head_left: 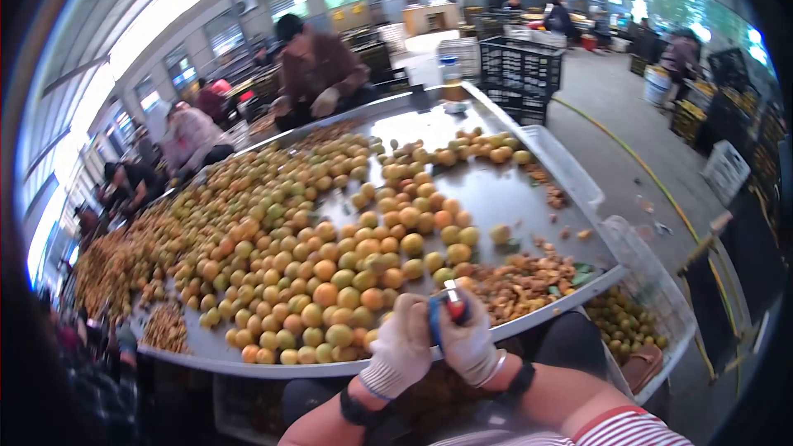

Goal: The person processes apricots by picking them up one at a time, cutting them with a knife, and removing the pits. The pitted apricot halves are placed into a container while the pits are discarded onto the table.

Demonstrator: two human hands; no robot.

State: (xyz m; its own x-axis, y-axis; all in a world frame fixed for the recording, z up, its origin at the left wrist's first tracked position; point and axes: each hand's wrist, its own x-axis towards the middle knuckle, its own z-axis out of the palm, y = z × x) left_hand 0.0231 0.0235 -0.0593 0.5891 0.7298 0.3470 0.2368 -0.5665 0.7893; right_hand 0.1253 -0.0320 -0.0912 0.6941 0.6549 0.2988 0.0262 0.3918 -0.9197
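At table (pixel 545 315) edge, left hand (pixel 401 345), right hand (pixel 472 345) clamped on blue tool (pixel 436 320); long axis runs away toward fruit (pixel 330 268).

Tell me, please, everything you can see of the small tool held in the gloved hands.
The tool is small, with a blue body, a red part near the top and a pale tip, seemingly plastic. It stands roughly upright, clasped between the white-gloved left hand and right hand, above the near rim of the metal table, beside the heaped fruit. Its working end is too small to make out.
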